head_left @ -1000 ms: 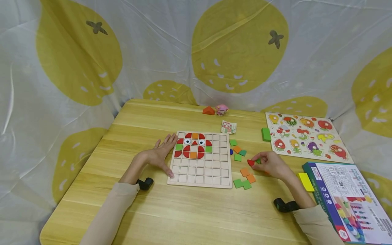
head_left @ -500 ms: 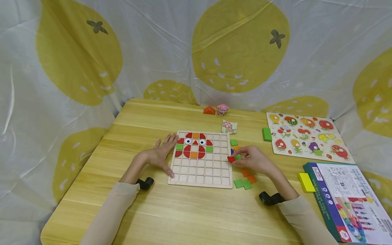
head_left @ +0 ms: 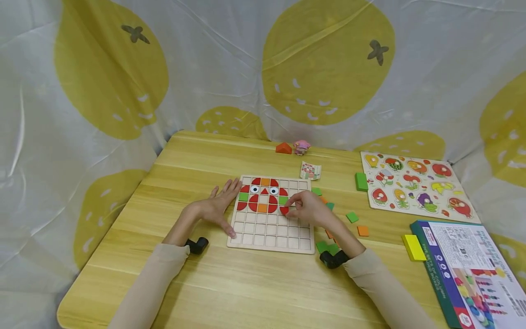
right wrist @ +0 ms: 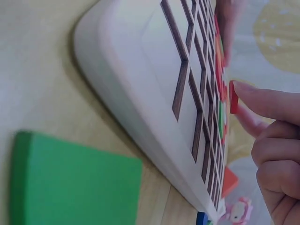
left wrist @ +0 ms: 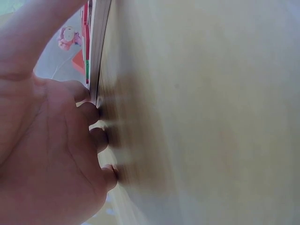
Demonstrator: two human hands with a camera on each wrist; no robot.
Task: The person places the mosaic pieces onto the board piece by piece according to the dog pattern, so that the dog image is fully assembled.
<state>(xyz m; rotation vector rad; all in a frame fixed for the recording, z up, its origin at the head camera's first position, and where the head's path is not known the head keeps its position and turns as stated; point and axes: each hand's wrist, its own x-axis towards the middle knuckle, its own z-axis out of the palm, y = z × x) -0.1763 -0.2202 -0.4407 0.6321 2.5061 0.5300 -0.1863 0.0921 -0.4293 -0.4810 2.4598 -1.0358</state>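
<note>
A wooden grid board (head_left: 271, 230) lies on the table, its upper left cells filled with red, orange and green tiles and two eye tiles. My left hand (head_left: 213, 210) rests at the board's left edge, fingers spread, thumb by the lower left corner; in the left wrist view the fingertips touch the tabletop beside the board's side. Between thumb and forefinger my right hand (head_left: 308, 209) pinches a red tile (right wrist: 233, 97) with a curved edge, over the grid just right of the pattern. The right wrist view shows the tile held above the board.
Loose green (head_left: 352, 217) and orange tiles (head_left: 363, 230) lie right of the board. A picture card (head_left: 310, 171), a pink figurine (head_left: 302, 147) and a red triangular block (head_left: 283, 148) stand behind it. Farther right are a fruit puzzle (head_left: 415, 185), a green block (head_left: 361, 182), a yellow block (head_left: 414, 248) and a box (head_left: 472, 269).
My right hand has carried the red tile leftward from the loose tiles to over the board. The left hand has stayed at the board's left edge.
</note>
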